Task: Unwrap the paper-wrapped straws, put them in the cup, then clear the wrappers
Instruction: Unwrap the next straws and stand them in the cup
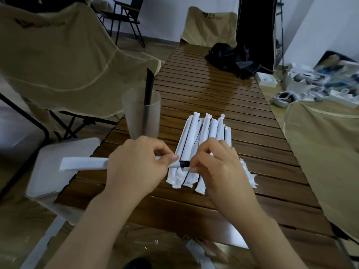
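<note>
place: indoor room with camping-style furniture | evidence: slatted wooden roll-up table (223,98); beige folding camp chairs (64,61); wood-look floor (155,43); white VR headsets and boxes (303,82) laid out at right

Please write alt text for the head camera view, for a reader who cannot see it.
Two hands peel a paper wrapper off a black straw: the left hand grips the wrapped part, the right hand pinches the bared end. Behind lie wrapped straws and a clear cup holding one straw.

Both hands, left hand (136,164) and right hand (215,167), pinched a wrapped straw (85,164) at frame centre, above the pile (202,144) on the bench (213,90); the cup (136,117) stood upper left.
</note>
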Tool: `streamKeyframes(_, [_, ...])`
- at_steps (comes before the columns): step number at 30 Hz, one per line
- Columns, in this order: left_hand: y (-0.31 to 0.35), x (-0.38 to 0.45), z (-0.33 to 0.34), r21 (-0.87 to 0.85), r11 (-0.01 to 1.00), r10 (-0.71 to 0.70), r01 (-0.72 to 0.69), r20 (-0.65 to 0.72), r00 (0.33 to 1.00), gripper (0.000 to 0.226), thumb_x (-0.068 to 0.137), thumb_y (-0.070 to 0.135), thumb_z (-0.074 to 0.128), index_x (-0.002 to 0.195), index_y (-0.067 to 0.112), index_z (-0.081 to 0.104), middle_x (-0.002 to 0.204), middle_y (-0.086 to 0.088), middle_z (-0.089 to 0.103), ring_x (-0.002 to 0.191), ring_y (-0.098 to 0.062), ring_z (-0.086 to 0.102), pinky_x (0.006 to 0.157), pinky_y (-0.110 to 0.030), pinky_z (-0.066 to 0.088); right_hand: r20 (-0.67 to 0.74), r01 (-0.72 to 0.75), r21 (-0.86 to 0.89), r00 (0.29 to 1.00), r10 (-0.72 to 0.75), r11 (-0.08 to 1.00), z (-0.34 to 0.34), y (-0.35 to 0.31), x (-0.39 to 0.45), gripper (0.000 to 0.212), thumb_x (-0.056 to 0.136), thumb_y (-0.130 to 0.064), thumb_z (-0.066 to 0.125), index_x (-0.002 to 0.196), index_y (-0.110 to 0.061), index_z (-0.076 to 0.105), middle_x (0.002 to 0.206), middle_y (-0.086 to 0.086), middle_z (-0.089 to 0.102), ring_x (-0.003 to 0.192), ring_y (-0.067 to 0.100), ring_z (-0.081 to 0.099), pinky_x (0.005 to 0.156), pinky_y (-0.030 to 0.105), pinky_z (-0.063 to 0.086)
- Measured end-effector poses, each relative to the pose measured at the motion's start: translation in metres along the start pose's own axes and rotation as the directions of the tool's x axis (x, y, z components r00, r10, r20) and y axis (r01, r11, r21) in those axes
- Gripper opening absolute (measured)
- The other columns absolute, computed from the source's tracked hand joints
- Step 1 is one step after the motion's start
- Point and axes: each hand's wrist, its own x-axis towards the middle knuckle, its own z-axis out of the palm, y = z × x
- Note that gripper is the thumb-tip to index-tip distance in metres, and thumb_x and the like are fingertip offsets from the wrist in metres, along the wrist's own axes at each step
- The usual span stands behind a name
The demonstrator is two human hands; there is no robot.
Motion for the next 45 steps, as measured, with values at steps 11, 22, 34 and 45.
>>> streamKeyframes(11, [-0.002, 0.000, 0.002, -0.054, 0.985, -0.161, 0.162, 0.031, 0.987, 0.015, 0.085, 0.051, 0.061, 0.084, 0.038, 0.070, 0.071, 0.018, 0.062, 0.068, -0.002, 0.058, 0.058, -0.021, 0.039, -0.001, 0.038, -0.051, 0.999, -0.038, 0.998, 0.005, -0.007, -0.002, 0.019, 0.070, -0.003, 0.079, 0.074, -0.017, 0.066, 0.079, -0.003, 0.053, 0.071, 0.014, 0.045, 0.064, 0.026, 0.033])
streamKeyframes(22, [-0.011, 0.006, 0.000, -0.156, 0.975, -0.159, 0.159, 0.013, 0.987, 0.020, 0.085, 0.052, 0.061, 0.090, 0.035, 0.071, 0.077, 0.018, 0.067, 0.068, -0.003, 0.065, 0.068, -0.028, 0.052, 0.028, -0.255, 0.239, 0.966, 0.256, 0.937, 0.012, -0.015, -0.005, 0.008, 0.084, -0.037, 0.063, 0.083, -0.029, 0.064, 0.079, -0.016, 0.060, 0.069, 0.003, 0.057, 0.061, 0.025, 0.050])
streamKeyframes(34, [-0.003, 0.001, -0.003, 0.040, 0.998, 0.048, -0.050, 0.035, 0.998, 0.034, 0.076, 0.071, 0.052, 0.092, 0.043, 0.064, 0.071, 0.019, 0.061, 0.063, 0.000, 0.056, 0.052, -0.015, 0.035, -0.106, -0.322, -0.015, 0.942, 0.318, 0.947, 0.005, 0.003, 0.000, 0.028, 0.069, -0.023, 0.083, 0.094, -0.023, 0.069, 0.097, 0.001, 0.054, 0.083, 0.019, 0.053, 0.070, 0.031, 0.040])
streamKeyframes(45, [0.006, -0.002, 0.001, 0.193, 0.976, 0.086, -0.101, 0.085, 0.993, 0.037, 0.074, 0.074, 0.052, 0.090, 0.043, 0.063, 0.060, 0.017, 0.053, 0.059, 0.000, 0.051, 0.051, -0.015, 0.030, -0.012, -0.246, 0.075, 0.969, 0.247, 0.966, 0.000, 0.002, 0.002, 0.018, 0.077, -0.045, 0.067, 0.079, -0.028, 0.067, 0.081, -0.010, 0.064, 0.079, 0.014, 0.057, 0.075, 0.033, 0.034])
